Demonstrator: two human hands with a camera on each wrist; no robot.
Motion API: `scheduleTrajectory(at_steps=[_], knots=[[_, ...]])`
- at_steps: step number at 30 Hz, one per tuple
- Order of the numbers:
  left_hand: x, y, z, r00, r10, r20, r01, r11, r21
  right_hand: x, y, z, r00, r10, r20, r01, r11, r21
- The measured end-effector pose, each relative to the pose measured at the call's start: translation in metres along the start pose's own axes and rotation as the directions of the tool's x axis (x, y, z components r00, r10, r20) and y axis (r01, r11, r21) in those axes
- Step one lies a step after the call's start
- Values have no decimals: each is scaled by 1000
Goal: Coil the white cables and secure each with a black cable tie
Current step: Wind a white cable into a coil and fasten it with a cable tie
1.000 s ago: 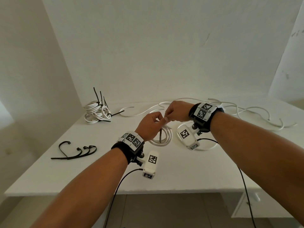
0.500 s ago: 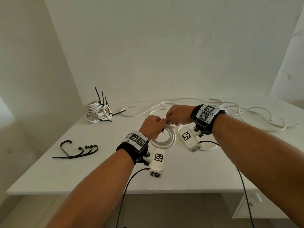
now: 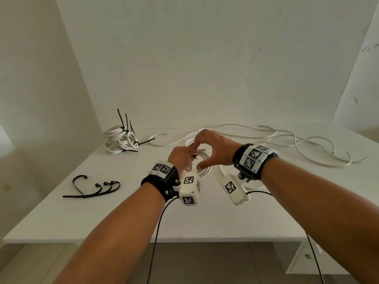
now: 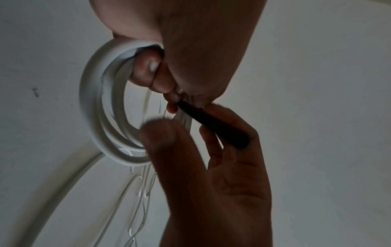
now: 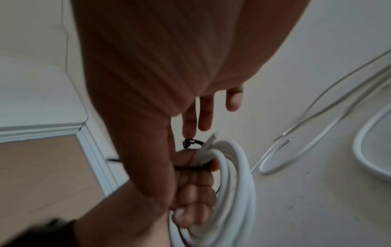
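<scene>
My left hand [image 3: 181, 158] grips a small coil of white cable [image 3: 205, 171] a little above the table, fingers curled round its strands [image 4: 93, 117]. A black cable tie [image 4: 211, 123] wraps the bundle at my left fingertips, and its strap runs out across the fingers of my right hand. Its head [image 5: 188, 143] shows just above my left fist. My right hand [image 3: 214, 149] arches over the coil with fingers straight and thumb apart. Its index finger touches the tie at the top of my left hand. I cannot see the tie's locked part.
Tied coils [image 3: 120, 138] with upright tie tails sit at the back left. Spare black ties [image 3: 92, 187] lie front left. Loose white cables [image 3: 287, 143] sprawl across the back right, one loop [image 3: 223, 174] under my right wrist. The table's front edge [image 3: 143, 240] is near.
My right hand has let go of its pinch beside my left hand and spread its fingers, index still on the tie. My left hand has turned, holding the coil more upright.
</scene>
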State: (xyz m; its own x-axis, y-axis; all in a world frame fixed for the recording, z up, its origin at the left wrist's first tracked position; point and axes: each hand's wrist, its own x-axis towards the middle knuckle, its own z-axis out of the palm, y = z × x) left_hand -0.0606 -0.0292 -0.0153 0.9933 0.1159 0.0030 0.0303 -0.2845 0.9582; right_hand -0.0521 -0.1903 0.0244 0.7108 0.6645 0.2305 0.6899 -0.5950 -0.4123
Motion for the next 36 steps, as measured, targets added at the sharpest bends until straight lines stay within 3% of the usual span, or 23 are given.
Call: scheduleTrajectory(at_steps=[1,2,4,6,7,9,11,15,19,24,27,30,36], knots=[[-1,3,-1,1000,13,3,-13,994,111,0,-1,3,999,-23,-37,22,999,-28],[-3,7,-3,1000,-27,-8,28,991,133,0,0,6,994,-54,-91,50,998,-48],[-3,11,-3,1000,10,-17,-6,974,227,1,2,9,970,-121,-213,111,992,-59],[-1,11,-1,999,35,23,-37,996,78,4,5,11,933,-144,-331,144,989,-25],[2,11,0,998,59,19,-59,998,25,5,5,11,922,-103,-374,122,992,26],[0,13,4,1000,-22,11,24,979,-202,5,6,8,903,53,-425,32,981,190],[-3,14,6,999,16,51,-4,973,-229,4,8,5,885,175,-432,-53,959,279],[-6,14,4,990,107,92,-95,987,-131,3,11,3,888,216,-405,-109,956,271],[-4,10,4,984,177,12,-177,984,13,0,9,-1,892,201,-404,-89,956,279],[-3,18,3,987,152,-51,-154,987,-34,0,0,6,857,175,-485,-22,952,305],[-1,19,3,985,151,-77,-154,987,-35,-1,-3,7,853,285,-438,1,838,546],[-3,17,4,976,176,-127,-185,981,-65,0,-6,5,818,402,-412,-26,741,671],[-2,9,8,951,207,-231,-236,966,-108,3,-10,4,825,399,-400,-102,802,589]])
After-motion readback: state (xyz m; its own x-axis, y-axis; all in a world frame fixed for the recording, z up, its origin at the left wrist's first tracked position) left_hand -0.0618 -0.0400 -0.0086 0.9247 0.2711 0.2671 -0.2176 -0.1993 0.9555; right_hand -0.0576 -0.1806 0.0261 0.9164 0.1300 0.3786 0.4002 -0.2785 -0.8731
